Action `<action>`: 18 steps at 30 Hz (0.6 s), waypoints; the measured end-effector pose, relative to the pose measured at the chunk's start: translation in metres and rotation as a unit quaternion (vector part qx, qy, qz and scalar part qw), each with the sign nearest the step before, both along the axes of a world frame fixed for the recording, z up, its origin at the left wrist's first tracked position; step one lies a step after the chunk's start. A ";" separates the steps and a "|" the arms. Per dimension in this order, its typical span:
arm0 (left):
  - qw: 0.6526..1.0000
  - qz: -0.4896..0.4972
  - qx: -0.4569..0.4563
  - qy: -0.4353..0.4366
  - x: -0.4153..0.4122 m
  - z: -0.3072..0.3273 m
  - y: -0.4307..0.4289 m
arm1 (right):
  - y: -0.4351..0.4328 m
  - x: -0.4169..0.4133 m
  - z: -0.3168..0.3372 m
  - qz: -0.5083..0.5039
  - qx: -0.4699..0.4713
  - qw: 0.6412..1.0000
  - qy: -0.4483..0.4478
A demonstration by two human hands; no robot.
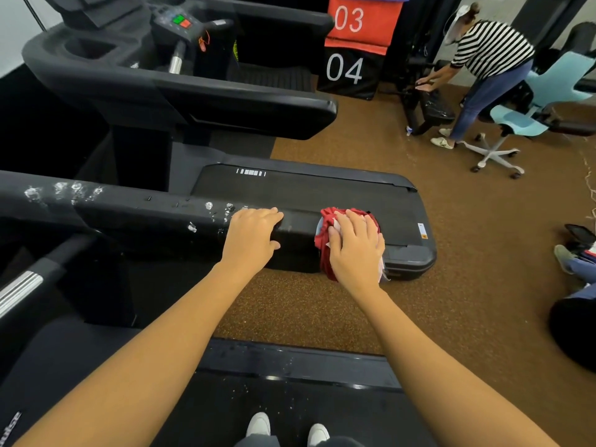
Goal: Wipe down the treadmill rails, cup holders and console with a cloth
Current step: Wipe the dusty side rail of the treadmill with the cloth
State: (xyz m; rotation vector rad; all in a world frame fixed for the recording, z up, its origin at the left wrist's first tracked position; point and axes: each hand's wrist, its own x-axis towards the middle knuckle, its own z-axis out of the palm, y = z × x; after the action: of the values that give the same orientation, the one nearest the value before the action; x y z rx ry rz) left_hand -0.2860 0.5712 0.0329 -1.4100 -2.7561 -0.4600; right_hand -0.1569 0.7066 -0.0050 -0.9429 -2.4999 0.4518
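Two bare hands sit on the black padded treadmill side rail [129, 208], which runs from the left edge to the middle of the frame. The left hand [251, 237], just left of centre, rests on top of the rail. Its fingers lie fairly straight across it, its thumb is down the near face, and it holds nothing. The right hand [354, 250], just right of centre, lies flat with fingers spread and presses a crumpled red cloth with pale patches [329, 217] over the rail's blunt end. The cloth wraps the tip and hangs below the palm.

White dried smudges [64, 190] dot the rail's top. One cluster is at far left and a few more lie just beside the left hand's knuckles.

The step in hand looks like wiping the rail's end. To do it well, the person should:
- keep the palm pressing down and turn the cloth round the cap, so the far face and underside are covered too;
- draw the cloth leftward along the top in overlapping passes;
- lift the left hand off as the cloth arrives, since it covers unwiped rail;
- rub the smudges firmly in small circles and refold the cloth to a clean face once it is soiled.

This machine's console and cup holders lie outside the frame, so their state cannot be judged.
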 end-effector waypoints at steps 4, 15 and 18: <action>1.000 0.000 -0.003 0.006 0.000 0.000 0.000 | -0.006 0.008 -0.008 0.077 0.085 0.992 -0.047; 1.000 0.000 0.011 -0.025 0.003 -0.004 -0.001 | 0.006 -0.023 0.017 0.075 0.068 0.989 -0.104; 1.000 0.000 0.015 -0.004 0.003 -0.006 -0.001 | -0.023 -0.033 0.015 0.120 0.085 0.985 -0.089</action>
State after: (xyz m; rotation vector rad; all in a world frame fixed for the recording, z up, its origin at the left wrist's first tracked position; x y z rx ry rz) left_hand -0.2829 0.5697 0.0271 -1.4046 -2.7435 -0.5045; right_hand -0.1904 0.6835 0.0095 -0.6448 -2.7765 0.2297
